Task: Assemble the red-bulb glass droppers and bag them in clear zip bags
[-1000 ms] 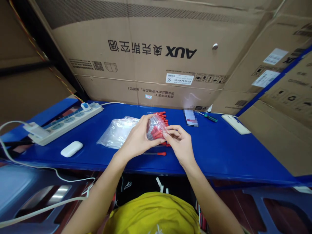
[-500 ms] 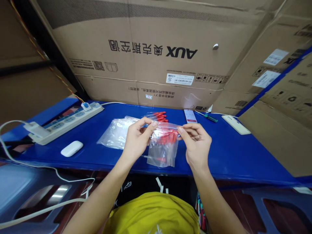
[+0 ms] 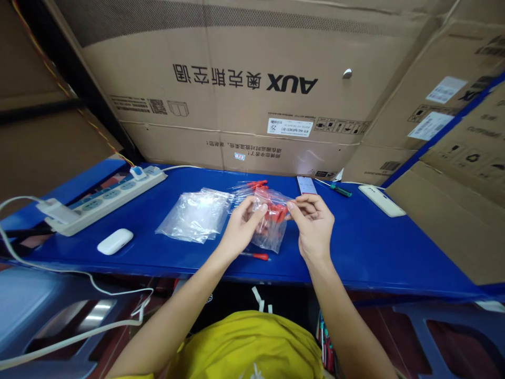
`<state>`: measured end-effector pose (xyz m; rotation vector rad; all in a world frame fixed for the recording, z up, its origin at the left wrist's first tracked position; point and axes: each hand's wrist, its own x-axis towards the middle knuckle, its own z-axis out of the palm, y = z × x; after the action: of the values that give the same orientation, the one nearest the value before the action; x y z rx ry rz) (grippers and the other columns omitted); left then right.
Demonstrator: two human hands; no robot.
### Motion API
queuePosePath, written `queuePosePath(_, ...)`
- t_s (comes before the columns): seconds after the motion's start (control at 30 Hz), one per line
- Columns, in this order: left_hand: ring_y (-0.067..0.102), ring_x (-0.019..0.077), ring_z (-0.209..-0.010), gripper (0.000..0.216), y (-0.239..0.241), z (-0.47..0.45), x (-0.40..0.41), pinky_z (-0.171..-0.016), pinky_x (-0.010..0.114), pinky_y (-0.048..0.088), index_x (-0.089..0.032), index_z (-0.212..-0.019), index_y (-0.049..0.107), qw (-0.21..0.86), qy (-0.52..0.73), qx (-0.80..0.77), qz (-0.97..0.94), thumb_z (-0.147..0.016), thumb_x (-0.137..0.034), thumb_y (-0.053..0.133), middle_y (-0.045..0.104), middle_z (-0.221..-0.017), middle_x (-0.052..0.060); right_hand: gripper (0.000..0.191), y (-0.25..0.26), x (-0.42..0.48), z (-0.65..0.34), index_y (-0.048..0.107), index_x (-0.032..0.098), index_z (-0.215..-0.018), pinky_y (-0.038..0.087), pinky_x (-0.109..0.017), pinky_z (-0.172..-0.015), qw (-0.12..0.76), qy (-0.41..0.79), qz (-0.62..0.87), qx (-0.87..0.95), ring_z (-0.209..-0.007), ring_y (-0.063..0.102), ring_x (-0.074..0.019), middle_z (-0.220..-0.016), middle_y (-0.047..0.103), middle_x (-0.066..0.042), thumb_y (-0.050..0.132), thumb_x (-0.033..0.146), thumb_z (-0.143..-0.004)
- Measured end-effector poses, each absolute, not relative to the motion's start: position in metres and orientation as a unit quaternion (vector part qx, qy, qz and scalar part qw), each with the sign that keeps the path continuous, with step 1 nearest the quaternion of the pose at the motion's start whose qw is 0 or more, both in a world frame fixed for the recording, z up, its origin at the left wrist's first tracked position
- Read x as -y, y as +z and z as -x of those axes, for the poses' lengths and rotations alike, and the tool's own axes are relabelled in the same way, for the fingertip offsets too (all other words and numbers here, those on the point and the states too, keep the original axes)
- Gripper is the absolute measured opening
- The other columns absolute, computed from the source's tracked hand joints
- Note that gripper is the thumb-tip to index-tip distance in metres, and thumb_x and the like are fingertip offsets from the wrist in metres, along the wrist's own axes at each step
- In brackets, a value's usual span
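Observation:
Both of my hands hold up a small clear plastic bag with several red-handled small tools inside, just above the blue table. My left hand pinches the bag's top left edge. My right hand pinches its top right edge. One loose red-handled tool lies on the table under the bag. More red-handled tools lie in a pile behind the bag. A heap of empty clear bags lies to the left of my hands.
A white power strip with a plug and cable sits at the left, a white earbud case near the front edge. A phone, a green screwdriver and a white device lie at the back right. Cardboard boxes wall the rear.
The bag was first bunched in both hands, then stretched wide by its top edge. Now my hands have come closer together and the bag hangs narrower between them.

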<state>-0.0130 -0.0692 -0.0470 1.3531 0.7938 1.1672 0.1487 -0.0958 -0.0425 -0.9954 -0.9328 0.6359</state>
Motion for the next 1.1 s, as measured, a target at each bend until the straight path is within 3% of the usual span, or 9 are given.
queuePosePath(0.17, 0.071, 0.0195, -0.092, 0.036, -0.039, 0.017, 0.073, -0.085, 0.030, 0.058, -0.018, -0.104, 0.072, 0.585, 0.491, -0.313, -0.564, -0.090, -0.050, 0.081, 0.076, -0.103, 0.006, 0.036, -0.042, 0.101, -0.150, 0.065, 0.026, -0.103, 0.064, -0.030, -0.060, 0.700, 0.326, 0.429, 0.468, -0.069, 0.070, -0.0163, -0.084, 0.074, 0.001, 0.090, 0.038, -0.080)
queuePosePath(0.23, 0.073, 0.0209, -0.093, 0.037, -0.036, 0.018, 0.075, -0.090, 0.033, 0.058, -0.017, -0.106, 0.074, 0.622, 0.483, -0.301, -0.537, -0.088, -0.048, 0.084, 0.078, -0.104, 0.007, 0.035, -0.041, 0.102, -0.150, 0.066, 0.026, -0.103, 0.064, -0.029, -0.060, 0.697, 0.329, 0.420, 0.479, -0.069, 0.070, -0.0163, -0.083, 0.073, 0.002, 0.090, 0.037, -0.081)
queuePosePath(0.4, 0.072, 0.0185, -0.084, 0.031, -0.032, 0.019, 0.080, -0.084, 0.031, 0.058, -0.016, -0.096, 0.077, 0.616, 0.509, -0.316, -0.512, -0.087, -0.044, 0.085, 0.079, -0.092, 0.005, 0.035, -0.036, 0.107, -0.148, 0.065, 0.026, -0.103, 0.064, -0.031, -0.070, 0.691, 0.307, 0.423, 0.499, -0.071, 0.071, -0.0160, -0.081, 0.072, 0.002, 0.090, 0.037, -0.081)
queuePosePath(0.5, 0.071, 0.0181, -0.087, 0.028, -0.029, 0.019, 0.083, -0.085, 0.030, 0.057, -0.017, -0.096, 0.078, 0.599, 0.524, -0.321, -0.513, -0.086, -0.043, 0.085, 0.079, -0.096, 0.005, 0.033, -0.034, 0.109, -0.148, 0.065, 0.026, -0.102, 0.063, -0.031, -0.074, 0.694, 0.279, 0.436, 0.501, -0.074, 0.071, -0.0165, -0.080, 0.071, 0.002, 0.089, 0.037, -0.082)
queuePosePath(0.73, 0.070, 0.0183, -0.081, 0.032, -0.022, 0.022, 0.087, -0.069, 0.029, 0.058, -0.022, -0.095, 0.071, 0.612, 0.512, -0.342, -0.497, -0.094, -0.054, 0.074, 0.074, -0.096, 0.003, 0.034, -0.030, 0.111, -0.154, 0.066, 0.027, -0.106, 0.063, -0.032, -0.077, 0.702, 0.270, 0.431, 0.499, -0.077, 0.072, -0.0175, -0.085, 0.074, 0.000, 0.089, 0.037, -0.083)
queuePosePath(0.9, 0.070, 0.0188, -0.090, 0.023, -0.019, 0.023, 0.088, -0.078, 0.029, 0.058, -0.022, -0.096, 0.071, 0.522, 0.578, -0.363, -0.512, -0.094, -0.044, 0.076, 0.074, -0.094, 0.002, 0.037, -0.032, 0.111, -0.156, 0.067, 0.027, -0.113, 0.063, -0.035, -0.074, 0.678, 0.292, 0.434, 0.515, -0.075, 0.072, -0.0186, -0.087, 0.075, 0.000, 0.087, 0.038, -0.084)
queuePosePath(1.1, 0.069, 0.0172, -0.086, 0.016, -0.016, 0.025, 0.091, -0.083, 0.030, 0.056, -0.021, -0.094, 0.070, 0.451, 0.611, -0.354, -0.547, -0.097, -0.037, 0.074, 0.075, -0.092, 0.002, 0.034, -0.031, 0.112, -0.157, 0.071, 0.026, -0.113, 0.063, -0.032, -0.073, 0.676, 0.314, 0.427, 0.513, -0.073, 0.071, -0.0170, -0.086, 0.076, 0.000, 0.088, 0.034, -0.084)
